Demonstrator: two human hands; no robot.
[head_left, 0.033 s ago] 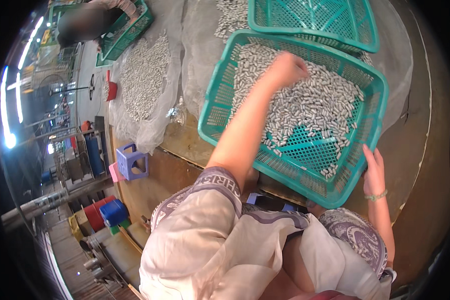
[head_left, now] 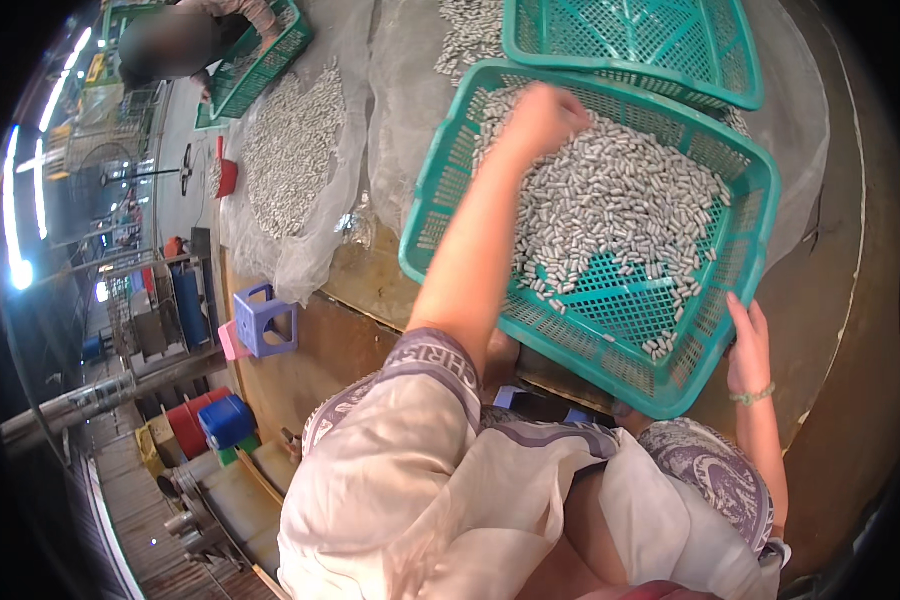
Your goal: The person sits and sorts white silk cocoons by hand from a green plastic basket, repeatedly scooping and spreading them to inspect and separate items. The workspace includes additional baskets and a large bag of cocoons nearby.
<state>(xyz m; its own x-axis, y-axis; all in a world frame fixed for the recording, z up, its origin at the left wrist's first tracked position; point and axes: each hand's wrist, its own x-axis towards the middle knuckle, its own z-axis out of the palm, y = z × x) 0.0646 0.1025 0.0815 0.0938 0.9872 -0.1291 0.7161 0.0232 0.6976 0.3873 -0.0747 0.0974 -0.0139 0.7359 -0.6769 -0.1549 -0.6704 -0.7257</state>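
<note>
Clearly, a teal plastic basket (head_left: 440, 190) is held tilted, and a heap of small grey capsule-shaped pieces (head_left: 610, 210) is spread over its mesh floor. The left hand (head_left: 545, 115) is laid on the far part of the heap, its fingers (head_left: 575, 108) curled down into the pieces; whether any piece is pinched cannot be told. The right hand (head_left: 748, 345) is set against the near right corner of the basket, its fingers (head_left: 745, 312) closed on the rim. A green bracelet (head_left: 753, 397) is worn just below that hand. Beyond the left fingers, a second teal basket (head_left: 630, 40) is seen, touching the far rim of the first. Left of those fingers, more grey pieces are heaped on clear plastic sheeting (head_left: 300, 150). Well to the left and nearer the person, a small purple stool (head_left: 263, 320) is placed on the brown floor (head_left: 840, 300). At the far left, another person (head_left: 175, 40) is bent over a green basket (head_left: 260, 60).
</note>
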